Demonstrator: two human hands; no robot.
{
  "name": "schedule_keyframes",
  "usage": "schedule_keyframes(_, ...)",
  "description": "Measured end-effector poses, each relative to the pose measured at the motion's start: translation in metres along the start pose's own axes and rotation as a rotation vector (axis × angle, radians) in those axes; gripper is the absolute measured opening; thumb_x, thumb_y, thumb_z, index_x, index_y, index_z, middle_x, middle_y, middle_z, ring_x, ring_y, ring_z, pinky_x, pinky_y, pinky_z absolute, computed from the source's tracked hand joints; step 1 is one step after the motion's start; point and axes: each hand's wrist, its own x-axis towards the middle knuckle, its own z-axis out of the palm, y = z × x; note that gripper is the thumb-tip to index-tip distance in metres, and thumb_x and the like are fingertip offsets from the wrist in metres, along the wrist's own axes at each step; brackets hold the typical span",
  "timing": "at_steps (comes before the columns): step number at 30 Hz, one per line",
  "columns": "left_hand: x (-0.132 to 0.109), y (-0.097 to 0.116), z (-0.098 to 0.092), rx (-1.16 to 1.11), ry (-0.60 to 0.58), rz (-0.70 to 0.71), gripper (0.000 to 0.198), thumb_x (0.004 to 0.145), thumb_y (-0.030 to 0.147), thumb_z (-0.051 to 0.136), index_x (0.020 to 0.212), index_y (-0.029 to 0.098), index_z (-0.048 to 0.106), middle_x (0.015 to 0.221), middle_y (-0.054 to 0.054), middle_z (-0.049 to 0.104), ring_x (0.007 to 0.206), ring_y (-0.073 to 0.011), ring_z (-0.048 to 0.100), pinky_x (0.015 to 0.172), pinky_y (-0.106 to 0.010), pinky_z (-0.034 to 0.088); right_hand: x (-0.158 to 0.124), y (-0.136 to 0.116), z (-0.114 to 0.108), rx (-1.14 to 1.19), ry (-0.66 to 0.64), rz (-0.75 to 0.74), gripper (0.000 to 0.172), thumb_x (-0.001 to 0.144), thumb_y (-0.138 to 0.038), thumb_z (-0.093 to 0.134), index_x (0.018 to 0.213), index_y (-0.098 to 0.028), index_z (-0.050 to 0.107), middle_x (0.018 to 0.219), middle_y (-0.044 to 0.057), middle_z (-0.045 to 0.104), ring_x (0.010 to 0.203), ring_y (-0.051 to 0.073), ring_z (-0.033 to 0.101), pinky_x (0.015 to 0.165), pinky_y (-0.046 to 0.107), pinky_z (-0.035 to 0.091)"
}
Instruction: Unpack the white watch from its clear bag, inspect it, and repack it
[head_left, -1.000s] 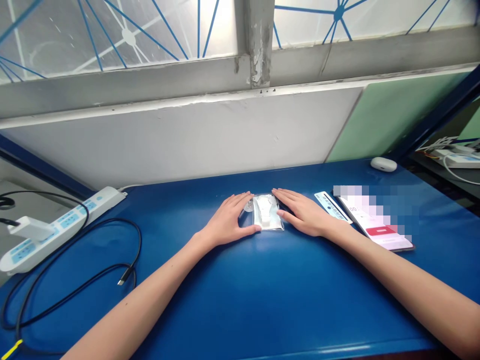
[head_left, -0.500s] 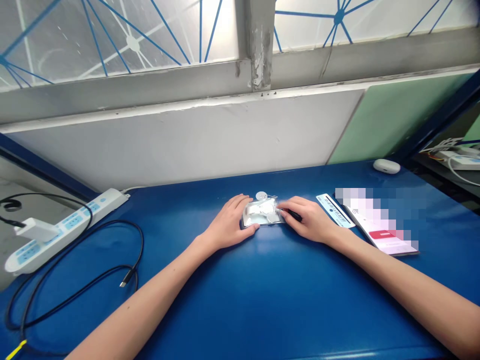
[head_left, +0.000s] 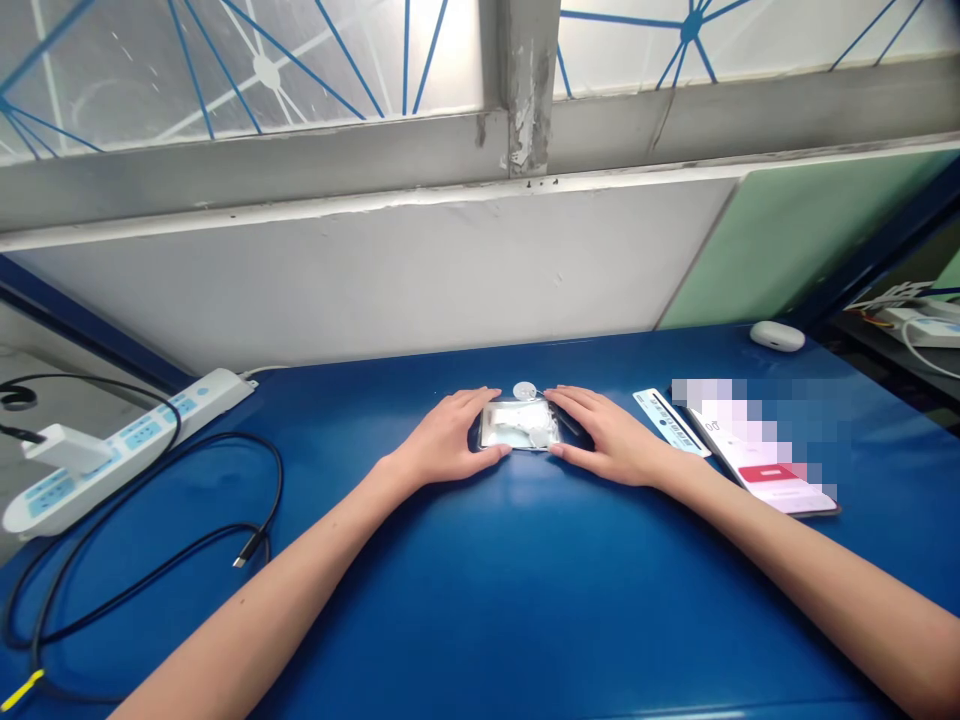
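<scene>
Between my hands on the table lies a small, flat, shiny rectangular packet (head_left: 499,428) with a crumpled white piece on top; its exact kind I cannot make out. My left hand (head_left: 454,437) holds its left end, thumb at the near edge and fingers at the far edge. My right hand (head_left: 611,435) holds the right end the same way. Under the right palm shows part of a dark, slim object (head_left: 571,424), mostly hidden. Just beyond the packet sits a white round disc (head_left: 524,391).
A white power strip (head_left: 142,430) with a plugged-in charger (head_left: 67,450) and looped black cable (head_left: 279,480) lies at left. To the right are a pale blue printed card (head_left: 670,422), a partly blurred phone-like slab (head_left: 772,474) and a white rounded case (head_left: 777,336). A wall panel (head_left: 390,280) backs the blue table.
My right hand has opened out from a pinch over the packet to span its right end. The white piece looks shifted and more bunched. My left hand has barely moved.
</scene>
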Motion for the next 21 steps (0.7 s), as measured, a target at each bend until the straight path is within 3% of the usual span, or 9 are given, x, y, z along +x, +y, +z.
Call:
schedule_keyframes(5,-0.0008,-0.0066,-0.0031,-0.031,-0.017,0.043,0.075,0.083,0.053,0.067,0.145,0.019,0.043,0.148,-0.013,0.048,0.138,-0.0325,0.042,0.113,-0.048,0.036,-0.0016,0.0012,-0.0028,0.065,-0.013,0.041,0.072,0.089,-0.057,0.055,0.148,-0.019,0.039,0.149,0.018,0.047,0.138,0.035,0.043,0.11,0.055,0.04)
schedule_keyframes(11,-0.0019,-0.0053,0.0022,0.043,0.023,0.033,0.079,0.084,0.06,0.063,0.145,0.014,0.042,0.154,-0.016,0.038,0.148,-0.0363,0.022,0.118,-0.053,0.026,-0.0025,0.0018,-0.0011,0.014,-0.002,0.039,0.075,0.093,-0.053,0.05,0.153,-0.015,0.028,0.155,0.02,0.037,0.143,0.035,0.035,0.116,0.056,0.03)
schedule_keyframes(21,-0.0013,-0.0037,0.0034,0.077,-0.003,0.007,0.073,0.085,0.061,0.06,0.138,0.012,0.047,0.151,-0.018,0.043,0.144,-0.0344,0.033,0.116,-0.05,0.031,-0.0001,0.0026,0.0,-0.09,-0.075,0.016,0.073,0.097,-0.053,0.04,0.153,-0.008,0.029,0.156,0.02,0.035,0.146,0.032,0.029,0.118,0.053,0.028)
